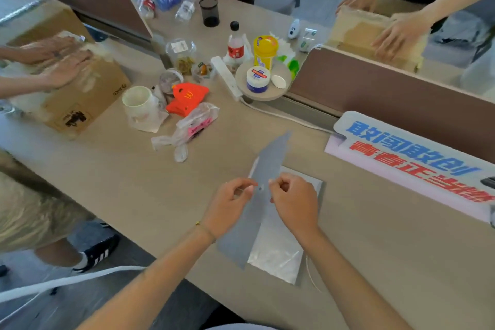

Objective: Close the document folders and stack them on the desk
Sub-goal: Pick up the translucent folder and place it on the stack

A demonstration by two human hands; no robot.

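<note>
Grey plastic is what we see at lower centre of the frame: a document folder lying on the desk, its grey flap raised and tilted toward the upper right, its translucent body flat beneath, near the desk's front edge. Our left hand and right hand sit close together either side of the flap at its middle, fingers curled and pinched at a small fastener there; we cannot tell whether they grip the flap itself or a thin string. A pale string trails on the desk by the folder's lower right corner.

To the right of the folder a long sign with blue and red characters leans along a brown partition. Above the folder, toward the middle of the frame, lie a crumpled plastic bag, an orange carton and a white cup. Farther up stand a yellow canister, a small bottle with a black cap and a black mesh pen holder, with a white power strip between them

At the left edge another person's hands press on a cardboard box; at the upper right a second pair of hands rests on another box
</note>
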